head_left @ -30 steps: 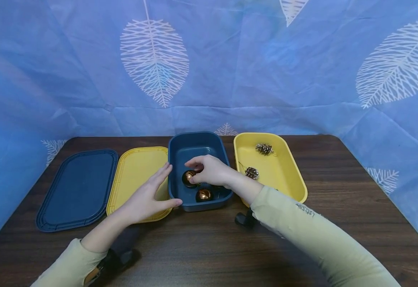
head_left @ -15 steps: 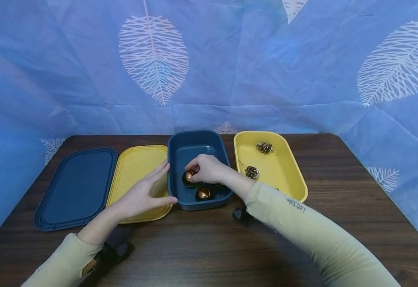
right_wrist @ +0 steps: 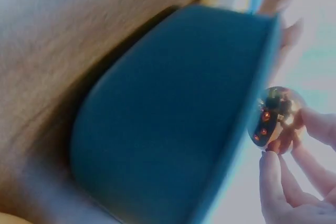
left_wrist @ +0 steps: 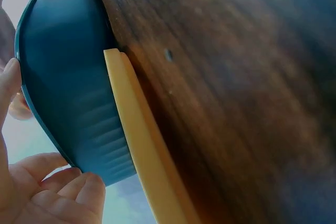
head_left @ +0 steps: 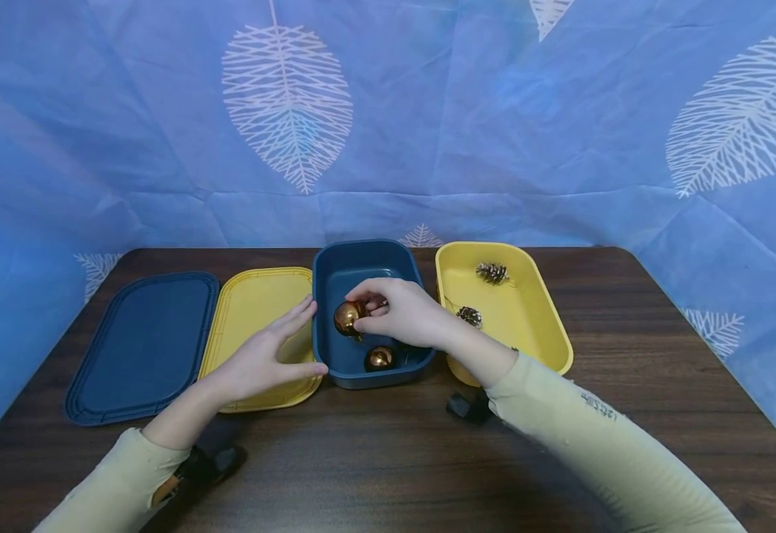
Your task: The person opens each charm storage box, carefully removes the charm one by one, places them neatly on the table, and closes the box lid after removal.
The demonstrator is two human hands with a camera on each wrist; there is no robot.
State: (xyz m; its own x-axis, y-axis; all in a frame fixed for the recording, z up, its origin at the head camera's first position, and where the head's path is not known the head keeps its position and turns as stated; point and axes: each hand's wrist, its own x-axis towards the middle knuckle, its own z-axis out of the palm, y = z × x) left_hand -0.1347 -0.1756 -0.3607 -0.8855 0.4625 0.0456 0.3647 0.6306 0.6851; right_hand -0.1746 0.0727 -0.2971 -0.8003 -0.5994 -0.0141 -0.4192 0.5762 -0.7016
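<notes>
My right hand (head_left: 411, 314) pinches a shiny copper Christmas ball (head_left: 346, 319) between thumb and fingers. In the head view the ball is over the deep blue box (head_left: 380, 380); the right wrist view shows the ball (right_wrist: 281, 121) just above the box's rim. A second copper ball (head_left: 380, 359) lies inside, near the front wall. My left hand (head_left: 264, 364) is at the box's left side with its fingers extended. In the left wrist view, thumb and fingertips of this hand (left_wrist: 55, 190) touch the rim of the blue box (left_wrist: 71, 72).
Right of the blue box stands a yellow box (head_left: 521, 326) with pine cones, one at the back (head_left: 492, 273) and one at the left (head_left: 470, 317). A yellow lid (head_left: 261, 296) and a dark blue lid (head_left: 144, 340) lie flat to the left on the brown table (head_left: 375, 459).
My right hand has lifted the copper ball from the bottom of the blue box and turned it slightly. My left hand has shifted slightly left and stays by the box's left side.
</notes>
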